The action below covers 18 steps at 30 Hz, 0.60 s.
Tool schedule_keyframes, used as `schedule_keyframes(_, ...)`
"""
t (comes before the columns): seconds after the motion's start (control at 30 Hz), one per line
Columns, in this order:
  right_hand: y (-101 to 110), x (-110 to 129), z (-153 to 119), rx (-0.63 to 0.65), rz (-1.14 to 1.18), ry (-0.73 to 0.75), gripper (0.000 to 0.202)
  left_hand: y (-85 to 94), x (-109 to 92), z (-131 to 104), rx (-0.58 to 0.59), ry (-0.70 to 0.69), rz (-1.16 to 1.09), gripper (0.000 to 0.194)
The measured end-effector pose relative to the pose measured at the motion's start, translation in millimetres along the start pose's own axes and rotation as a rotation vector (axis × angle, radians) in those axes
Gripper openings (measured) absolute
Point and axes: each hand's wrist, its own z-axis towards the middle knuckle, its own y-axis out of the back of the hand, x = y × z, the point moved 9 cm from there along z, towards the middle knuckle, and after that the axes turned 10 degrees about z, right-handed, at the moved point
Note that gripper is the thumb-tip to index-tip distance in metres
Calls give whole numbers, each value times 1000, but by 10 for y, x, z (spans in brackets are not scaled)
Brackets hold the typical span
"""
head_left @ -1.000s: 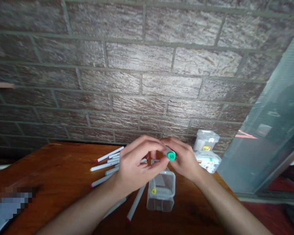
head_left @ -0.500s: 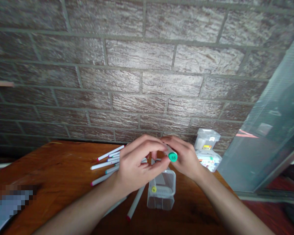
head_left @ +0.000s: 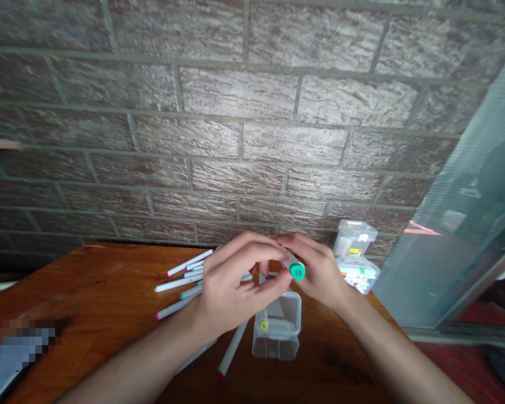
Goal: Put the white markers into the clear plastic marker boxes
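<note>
A marker (head_left: 296, 270) with a green end numbered 55 points toward me above the table. My left hand (head_left: 239, 280) pinches it between thumb and fingers. My right hand (head_left: 315, 266) is closed around its far part, which the fingers mostly hide. Below the hands stands a clear plastic box (head_left: 278, 342) with a yellow-ended marker (head_left: 264, 324) lying in it. Several white markers (head_left: 180, 283) with coloured ends lie to the left, partly behind my left hand. A red-ended marker (head_left: 231, 353) lies just left of the box.
The wooden table (head_left: 88, 303) meets a brick wall (head_left: 210, 140) at the back. At its right back corner, a clear container (head_left: 356, 238) rests on another clear box (head_left: 358, 275) with printed contents. A glass panel (head_left: 429, 252) stands on the right. A pixelated patch (head_left: 17, 359) covers the lower left.
The view has shifted very slightly. Both hands stay on the green-ended marker in almost the same position.
</note>
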Motion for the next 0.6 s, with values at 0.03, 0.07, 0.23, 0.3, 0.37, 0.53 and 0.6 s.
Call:
schedule_keyframes(0.03, 2, 2, 0, -1, 1, 3, 21, -1, -6, 2, 0, -1, 2, 26)
schedule_keyframes(0.07, 4, 3, 0, -2, 1, 5, 21, 0, -13, 6, -1, -2, 3, 26)
schedule_keyframes(0.23, 14, 5, -10, 0, 8, 3, 23, 4, -45, 40, -8, -5, 12, 23)
schedule_keyframes(0.3, 15, 1, -13, 4, 11, -3, 23, 0, -49, 50, -3, -5, 14, 22)
schedule_keyframes(0.37, 15, -1, -15, 8, 13, -5, 23, -1, -48, 54, -1, -5, 14, 22)
schedule_keyframes(0.53, 21, -14, -13, 4, 12, -10, 23, -1, -41, 45, -4, -12, 26, 24)
schedule_keyframes(0.6, 21, -17, -14, 3, 12, -12, 22, -7, -32, 36, -2, -10, 19, 24)
